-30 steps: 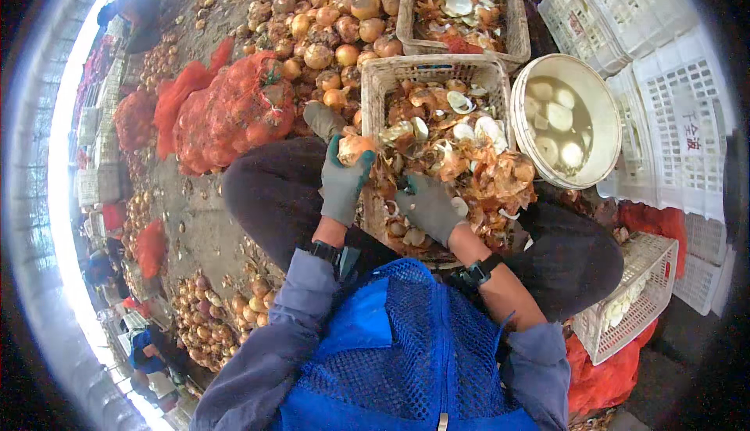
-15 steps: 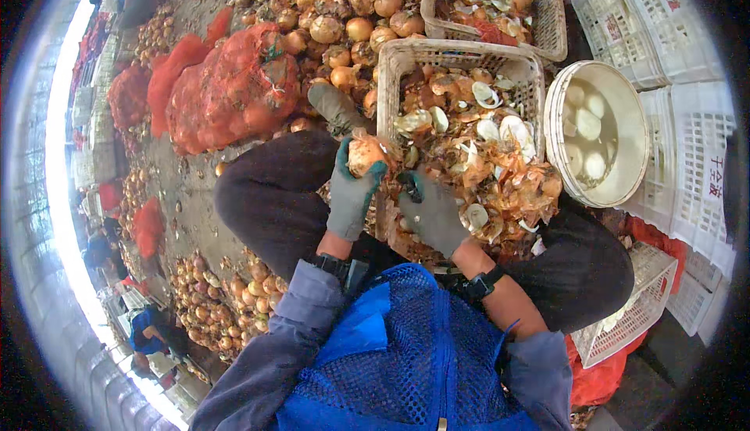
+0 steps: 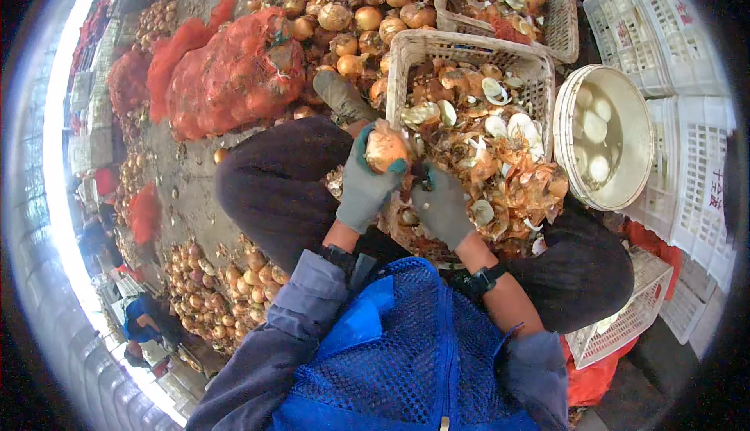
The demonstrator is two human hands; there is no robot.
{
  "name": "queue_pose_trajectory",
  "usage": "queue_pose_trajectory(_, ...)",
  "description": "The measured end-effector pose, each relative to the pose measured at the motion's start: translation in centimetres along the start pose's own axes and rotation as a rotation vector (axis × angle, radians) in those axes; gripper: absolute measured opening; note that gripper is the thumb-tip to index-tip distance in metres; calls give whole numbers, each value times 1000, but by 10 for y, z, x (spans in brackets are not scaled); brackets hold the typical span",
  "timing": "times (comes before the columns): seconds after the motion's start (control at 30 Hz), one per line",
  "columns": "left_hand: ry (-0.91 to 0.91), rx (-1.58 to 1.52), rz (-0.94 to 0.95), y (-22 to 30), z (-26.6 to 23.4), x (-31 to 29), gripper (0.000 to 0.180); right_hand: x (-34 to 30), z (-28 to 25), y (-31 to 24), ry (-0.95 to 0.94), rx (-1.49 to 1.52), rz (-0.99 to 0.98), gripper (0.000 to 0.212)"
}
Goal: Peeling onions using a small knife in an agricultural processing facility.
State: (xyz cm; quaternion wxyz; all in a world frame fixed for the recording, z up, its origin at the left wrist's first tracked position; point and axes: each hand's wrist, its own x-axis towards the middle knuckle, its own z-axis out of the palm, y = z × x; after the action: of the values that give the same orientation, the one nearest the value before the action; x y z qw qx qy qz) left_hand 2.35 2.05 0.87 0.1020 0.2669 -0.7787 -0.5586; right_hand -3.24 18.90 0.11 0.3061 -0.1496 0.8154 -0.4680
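Observation:
An orange-skinned onion [image 3: 386,148] is gripped in my left hand [image 3: 366,189], which wears a grey glove with green fingertips. The glove wraps round the onion's left and lower sides, at the near left corner of a crate. My right hand [image 3: 442,211], gloved the same way, is curled just right of the onion, a small gap away. Whatever its fingers hold is hidden. Beneath and beyond both hands stands the plastic crate [image 3: 394,71], heaped with brown onion skins [image 3: 508,185] and pale cut onion pieces [image 3: 494,91].
To the right, a white bucket [image 3: 564,138] contains peeled onions in cloudy liquid. White crates [image 3: 695,161] are stacked beyond it. A second scrap crate [image 3: 566,21] sits farther off. Loose onions [image 3: 334,17] and a red mesh sack [image 3: 226,79] lie at far left. Other people [image 3: 144,318] are at the left rim.
My left hand has moved slightly right with the onion, which is turned to show more of its smooth side. My right hand has shifted slightly right, still curled.

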Motion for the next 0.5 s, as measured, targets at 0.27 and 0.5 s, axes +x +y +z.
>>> queue_pose_trajectory(0.27, 3, -225, -178, 5, -4, 3, 82, -10, 4, -3, 38, 36, -110, 32)
queue_pose_trajectory(0.5, 4, -348, -198, 0, -4, 5, 85, -6, 3, -1, -38, -6, -103, 30)
